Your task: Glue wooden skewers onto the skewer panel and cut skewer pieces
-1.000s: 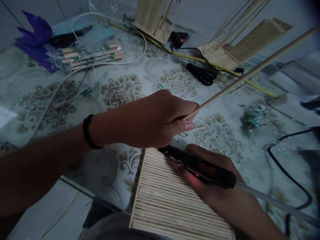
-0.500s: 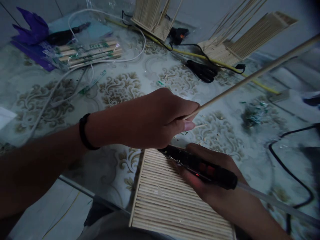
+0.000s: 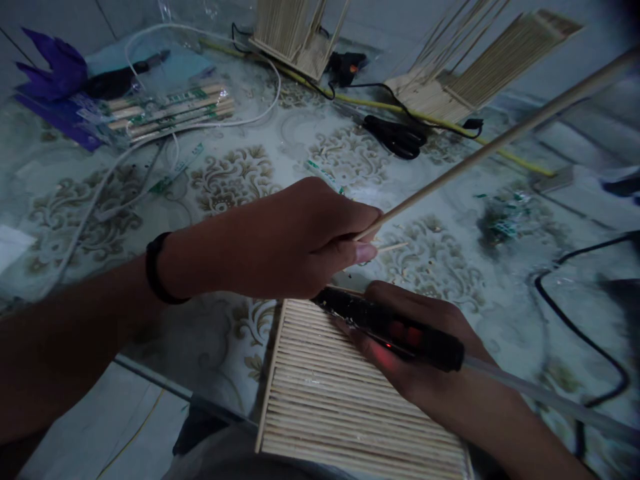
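My left hand, with a black band at the wrist, is closed on a long thin wooden stick that slants up to the right. A short stick end pokes out below the thumb. My right hand grips a black hot glue gun with a small red light glowing and a clear glue stick trailing from its back. The nozzle lies hidden behind my left hand. Under both hands is a panel of thin wooden sticks laid side by side, at the table's near edge.
Black scissors lie beyond my hands, by a yellow cable. Two stick-built pieces, one on the left and one on the right, stand at the back. Bagged sticks and a white cord lie left; a black cord curls right.
The whole view has shifted slightly, with things appearing a little further left. Both hands keep their grips and hardly move against the panel.
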`<state>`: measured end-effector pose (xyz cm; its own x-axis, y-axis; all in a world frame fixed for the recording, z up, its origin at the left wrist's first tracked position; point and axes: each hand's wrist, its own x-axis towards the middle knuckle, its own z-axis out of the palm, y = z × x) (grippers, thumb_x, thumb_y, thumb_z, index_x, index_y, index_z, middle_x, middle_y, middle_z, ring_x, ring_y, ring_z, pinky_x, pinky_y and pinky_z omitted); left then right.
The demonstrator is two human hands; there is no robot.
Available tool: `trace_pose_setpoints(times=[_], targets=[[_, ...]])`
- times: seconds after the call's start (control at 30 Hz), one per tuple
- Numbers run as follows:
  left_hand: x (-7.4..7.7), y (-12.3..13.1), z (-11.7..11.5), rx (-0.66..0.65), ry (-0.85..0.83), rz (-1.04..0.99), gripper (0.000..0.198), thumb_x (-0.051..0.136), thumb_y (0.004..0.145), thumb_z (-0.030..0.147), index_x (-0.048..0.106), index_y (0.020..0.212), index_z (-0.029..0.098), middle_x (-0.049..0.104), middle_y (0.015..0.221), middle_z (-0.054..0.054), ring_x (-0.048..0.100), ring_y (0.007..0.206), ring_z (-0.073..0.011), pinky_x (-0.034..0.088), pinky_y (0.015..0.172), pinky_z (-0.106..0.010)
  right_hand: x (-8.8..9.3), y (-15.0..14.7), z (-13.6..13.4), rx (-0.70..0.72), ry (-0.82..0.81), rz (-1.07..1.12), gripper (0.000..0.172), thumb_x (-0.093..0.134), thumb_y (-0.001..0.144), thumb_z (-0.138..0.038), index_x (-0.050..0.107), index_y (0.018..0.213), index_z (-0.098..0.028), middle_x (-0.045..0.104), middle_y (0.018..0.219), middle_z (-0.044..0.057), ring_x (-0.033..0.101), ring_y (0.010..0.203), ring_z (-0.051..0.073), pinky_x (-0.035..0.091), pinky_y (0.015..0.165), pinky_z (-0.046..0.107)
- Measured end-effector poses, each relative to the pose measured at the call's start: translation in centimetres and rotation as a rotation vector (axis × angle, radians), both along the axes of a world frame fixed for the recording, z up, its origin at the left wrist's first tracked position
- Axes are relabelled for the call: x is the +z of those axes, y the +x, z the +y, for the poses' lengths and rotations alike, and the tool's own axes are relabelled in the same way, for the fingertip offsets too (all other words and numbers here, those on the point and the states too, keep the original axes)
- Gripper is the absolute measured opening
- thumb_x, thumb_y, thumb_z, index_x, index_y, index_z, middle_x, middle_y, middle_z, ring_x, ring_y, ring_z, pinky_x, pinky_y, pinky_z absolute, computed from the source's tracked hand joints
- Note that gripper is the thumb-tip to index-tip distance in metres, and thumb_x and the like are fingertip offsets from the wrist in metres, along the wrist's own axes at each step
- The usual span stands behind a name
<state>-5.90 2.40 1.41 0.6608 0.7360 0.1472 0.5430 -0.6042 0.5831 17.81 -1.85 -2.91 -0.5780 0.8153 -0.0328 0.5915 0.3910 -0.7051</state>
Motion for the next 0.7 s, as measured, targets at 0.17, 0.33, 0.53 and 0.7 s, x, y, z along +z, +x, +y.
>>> trace_pose_setpoints(times=[0.17, 0.33, 0.53, 0.7], targets=[[0.0, 0.2, 0.0, -0.019, -0.001, -0.001, 0.033, 0.052, 0.101, 0.021, 0.044, 0.069, 0.023, 0.047, 0.063, 0.002, 0.051, 0.060, -0.0173, 0.035, 0.065, -0.033, 0.0, 0.0, 0.1, 0.014, 0.023, 0.033, 0.018, 0.065, 0.095, -0.026, 0.059, 0.079, -0.024, 0.059, 0.069, -0.003, 0.056, 0.057, 0.013, 0.044, 0.056, 0.026], [0.1, 0.5, -0.2, -0.036, -0.016, 0.022, 0.033, 0.053, 0.100, 0.022, 0.044, 0.068, 0.023, 0.051, 0.064, 0.001, 0.053, 0.062, -0.0177, 0.036, 0.064, -0.033, 0.3, 0.4, 0.2, 0.009, 0.007, 0.016, 0.020, 0.068, 0.097, -0.031, 0.060, 0.079, -0.024, 0.059, 0.068, -0.003, 0.057, 0.056, 0.014, 0.044, 0.056, 0.027], [0.1, 0.4, -0.4, -0.095, -0.001, 0.021, 0.032, 0.052, 0.100, 0.020, 0.047, 0.069, 0.023, 0.056, 0.067, -0.002, 0.054, 0.065, -0.0194, 0.037, 0.065, -0.034, 0.4, 0.9, 0.4, -0.001, -0.025, 0.006, 0.019, 0.068, 0.097, -0.034, 0.060, 0.081, -0.025, 0.057, 0.067, -0.004, 0.054, 0.054, 0.014, 0.044, 0.054, 0.028], [0.1, 0.5, -0.5, -0.123, -0.029, 0.019, 0.032, 0.052, 0.100, 0.018, 0.044, 0.070, 0.024, 0.060, 0.071, -0.003, 0.059, 0.070, -0.0214, 0.039, 0.067, -0.035, 1.7, 1.7, 0.9, -0.012, -0.068, -0.028, 0.025, 0.070, 0.096, -0.039, 0.061, 0.076, -0.026, 0.058, 0.064, -0.002, 0.056, 0.054, 0.016, 0.046, 0.052, 0.029]])
